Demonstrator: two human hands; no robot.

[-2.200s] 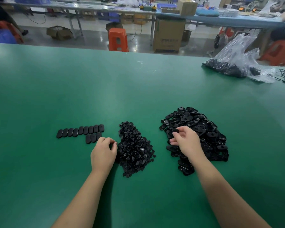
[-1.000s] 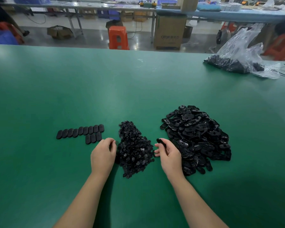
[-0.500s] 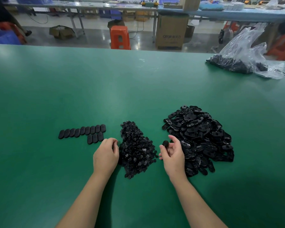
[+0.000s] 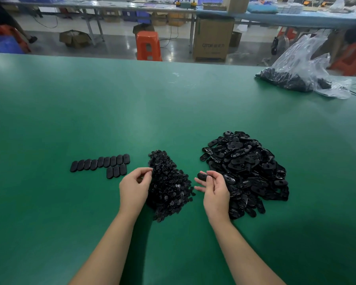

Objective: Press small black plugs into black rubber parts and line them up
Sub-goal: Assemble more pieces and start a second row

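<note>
Right grip: right hand (image 4: 215, 191) pinches one oval black rubber part (image 4: 202, 176) between thumb and fingertips, held raised between the two heaps, its other fingers loosely curled.
Left grip: left hand (image 4: 134, 187) has thumb and forefinger brought together at the left edge of the plug heap; whether a plug sits between them is too small to tell.
Plug heap: pile of small black plugs (image 4: 169, 186) lies on the table between the two hands, just beside the left hand.
Part heap: larger pile of black rubber parts (image 4: 247, 167) lies to the right of the plugs, close behind and beside the right hand.
Lined-up parts: row of finished parts (image 4: 100, 162) lies flat to the left of the plug heap, side by side and touching; a shorter second row (image 4: 116, 171) of three sits just under its right end.
Table: green table (image 4: 90, 112) carries everything.
Far right corner: clear plastic bag (image 4: 300, 64) holding more black pieces lies well apart from the heaps.
Background: orange stool (image 4: 148, 46) and cardboard box (image 4: 213, 41) stand on the floor beyond the table, in front of a long workbench (image 4: 296, 16).
</note>
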